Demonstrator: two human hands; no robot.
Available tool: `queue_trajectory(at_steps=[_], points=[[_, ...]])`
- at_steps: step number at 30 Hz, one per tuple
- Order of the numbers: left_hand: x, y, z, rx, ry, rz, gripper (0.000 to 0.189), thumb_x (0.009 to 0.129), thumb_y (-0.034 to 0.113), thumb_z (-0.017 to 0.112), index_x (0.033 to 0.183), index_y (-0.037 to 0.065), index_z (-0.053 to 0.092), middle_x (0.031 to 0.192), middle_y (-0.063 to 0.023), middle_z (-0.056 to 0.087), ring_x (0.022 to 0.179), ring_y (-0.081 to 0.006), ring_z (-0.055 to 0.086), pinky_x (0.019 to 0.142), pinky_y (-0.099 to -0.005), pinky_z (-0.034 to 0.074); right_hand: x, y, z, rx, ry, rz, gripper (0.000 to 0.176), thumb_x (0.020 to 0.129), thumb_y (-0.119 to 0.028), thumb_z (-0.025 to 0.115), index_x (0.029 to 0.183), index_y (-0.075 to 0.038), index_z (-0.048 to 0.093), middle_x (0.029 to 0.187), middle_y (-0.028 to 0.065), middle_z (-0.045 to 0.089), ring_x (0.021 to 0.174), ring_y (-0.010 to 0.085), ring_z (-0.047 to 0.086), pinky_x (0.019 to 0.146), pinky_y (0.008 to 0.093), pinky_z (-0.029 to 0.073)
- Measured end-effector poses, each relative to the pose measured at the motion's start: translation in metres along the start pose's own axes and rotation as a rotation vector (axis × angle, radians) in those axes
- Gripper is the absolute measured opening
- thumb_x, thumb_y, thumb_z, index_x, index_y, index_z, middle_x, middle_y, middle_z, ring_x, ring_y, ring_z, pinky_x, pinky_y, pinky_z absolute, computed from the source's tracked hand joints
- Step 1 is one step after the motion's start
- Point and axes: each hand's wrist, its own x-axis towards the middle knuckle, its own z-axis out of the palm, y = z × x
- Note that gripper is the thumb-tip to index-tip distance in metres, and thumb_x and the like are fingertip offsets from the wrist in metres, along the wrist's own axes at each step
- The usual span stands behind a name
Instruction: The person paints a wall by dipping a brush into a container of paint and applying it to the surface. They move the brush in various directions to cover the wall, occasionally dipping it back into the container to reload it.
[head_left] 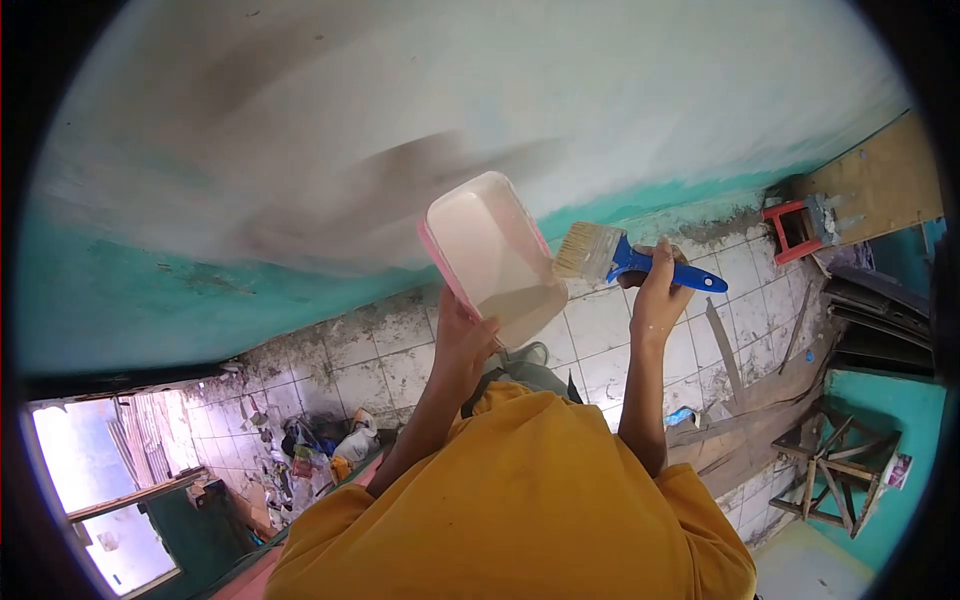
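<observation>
My left hand (466, 328) grips the lower end of a pink plastic tub (428, 243), its inside coated whitish and tilted toward me. In my right hand (656, 293) is a wide paintbrush (622, 260) with a blue handle, a whitish-smeared ferrule and tan bristles. The bristles point left and overlap the tub's right rim in this view. Ahead of both hands rises a wall (330, 130), whitish over most of its height with a turquoise band along the bottom.
White floor tiles (600, 325), dirty and stained, run along the wall. A red stool (795, 232) stands at the right, with a wooden frame stand (845, 470) below it. Bags and clutter (315, 450) lie at the lower left near a bright doorway (125, 545).
</observation>
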Motion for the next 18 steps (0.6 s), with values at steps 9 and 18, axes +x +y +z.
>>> queue_trajectory(at_steps=[9,18], points=[[-0.014,0.015,-0.028,-0.024,0.024,-0.052,0.083,0.082,0.014,0.065,0.149,0.008,0.016,0.143,-0.016,0.037,0.133,-0.034,0.045,0.1,-0.0515,0.05,-0.008,0.049,0.011,0.22,-0.061,0.206,0.041,0.099,-0.037,0.053,0.112,0.001,0.065,0.086,0.0113,0.068,0.074,0.0186,0.068,0.065,0.0287,0.054],[-0.03,0.055,-0.084,-0.01,0.026,-0.024,0.079,0.083,0.015,0.063,0.149,0.009,0.021,0.141,-0.0153,0.038,0.132,-0.033,0.047,0.1,-0.0514,0.05,-0.022,0.108,0.071,0.325,-0.103,0.395,0.043,0.099,-0.031,0.051,0.126,0.001,0.06,0.12,0.0181,0.065,0.11,0.0252,0.066,0.098,0.0335,0.051]])
